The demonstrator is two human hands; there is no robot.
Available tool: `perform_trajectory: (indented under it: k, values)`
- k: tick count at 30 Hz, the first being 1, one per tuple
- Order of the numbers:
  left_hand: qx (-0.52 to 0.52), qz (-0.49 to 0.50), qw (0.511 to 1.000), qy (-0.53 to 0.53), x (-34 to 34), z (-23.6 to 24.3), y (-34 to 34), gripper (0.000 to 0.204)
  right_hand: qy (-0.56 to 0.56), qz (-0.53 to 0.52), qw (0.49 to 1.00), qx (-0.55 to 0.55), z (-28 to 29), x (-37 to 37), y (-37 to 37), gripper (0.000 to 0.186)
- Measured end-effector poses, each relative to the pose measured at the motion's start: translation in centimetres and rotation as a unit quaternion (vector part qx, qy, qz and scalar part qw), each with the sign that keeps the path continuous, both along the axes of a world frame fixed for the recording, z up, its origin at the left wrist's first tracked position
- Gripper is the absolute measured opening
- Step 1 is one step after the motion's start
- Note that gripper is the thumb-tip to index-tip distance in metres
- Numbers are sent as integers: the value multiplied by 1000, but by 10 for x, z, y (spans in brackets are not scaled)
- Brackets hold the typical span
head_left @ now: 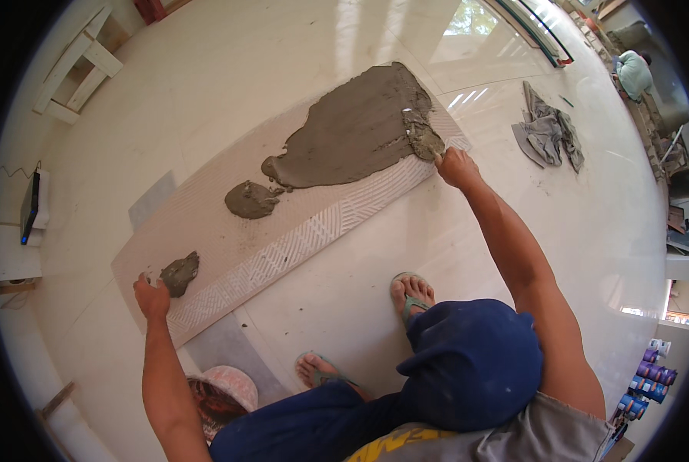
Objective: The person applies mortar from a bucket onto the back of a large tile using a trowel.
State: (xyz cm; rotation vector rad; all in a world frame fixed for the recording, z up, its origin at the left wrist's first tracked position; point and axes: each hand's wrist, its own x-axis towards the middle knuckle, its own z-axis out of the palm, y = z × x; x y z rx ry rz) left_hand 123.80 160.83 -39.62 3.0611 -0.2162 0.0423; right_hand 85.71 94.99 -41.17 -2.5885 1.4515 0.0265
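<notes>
A large tile with a ridged back (229,173) lies on the floor before me, a broad layer of wet grey mortar (352,127) spread over its far right part. At the tile's right end my right hand (458,169) is closed round the handle of a mortar-coated trowel (425,140), its blade mostly hidden in the mortar. My left hand (153,297) is by the tile's left end, fingers curled beside a mortar lump (180,274); what they hold is hidden. Another lump of mortar (251,199) sits between that one and the spread layer.
A pinkish-white bucket (233,384) stands by my left forearm, near my sandalled feet (411,294). Crumpled grey cloth (548,129) lies on the floor at right. A wooden frame (83,65) is at far left. Another person (634,75) crouches at far right. Several paint cans (652,377) stand lower right.
</notes>
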Motion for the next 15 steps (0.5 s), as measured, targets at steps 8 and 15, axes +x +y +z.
perform_trajectory:
  k: [8, 15]
  values:
    - [38, -7, 999, 2, 22, -28, 19, 56, -28, 100, 983, 149, -18, -6, 90, 49]
    - [8, 37, 999, -15, 19, -21, -25, 55, 27, 70, 996, 58, 25, 9, 9, 42]
